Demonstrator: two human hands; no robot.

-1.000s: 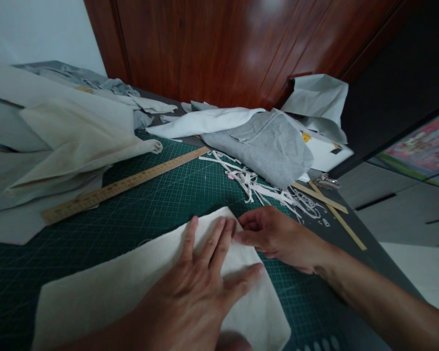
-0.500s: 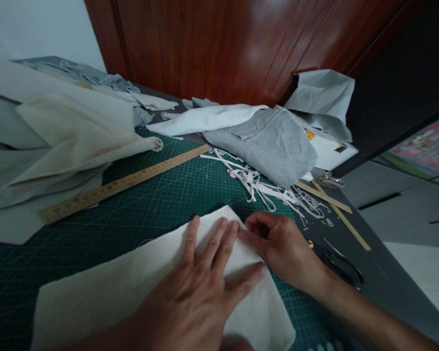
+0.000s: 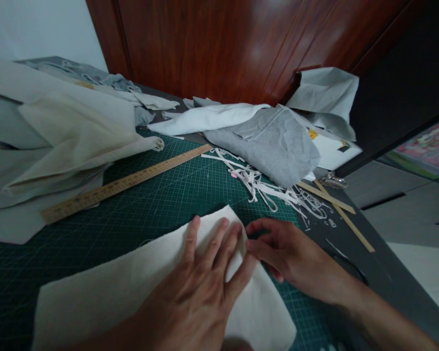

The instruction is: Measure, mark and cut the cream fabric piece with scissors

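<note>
Flat, fingers apart, left hand point(image 3: 201, 287) presses cream cloth point(image 3: 131, 287); right hand point(image 3: 289, 258) pinches its edge.

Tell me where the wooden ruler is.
In the head view, the wooden ruler lies slantwise on the green cutting mat, left of centre, between the cream fabric pile and the white cloth under the hands.

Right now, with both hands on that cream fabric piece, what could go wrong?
1. The right hand pinches the edge of the cream fabric; a pull could drag it from under the flat left hand and skew it on the cutting mat.
2. The scrap strips lie close and might snag.
</note>
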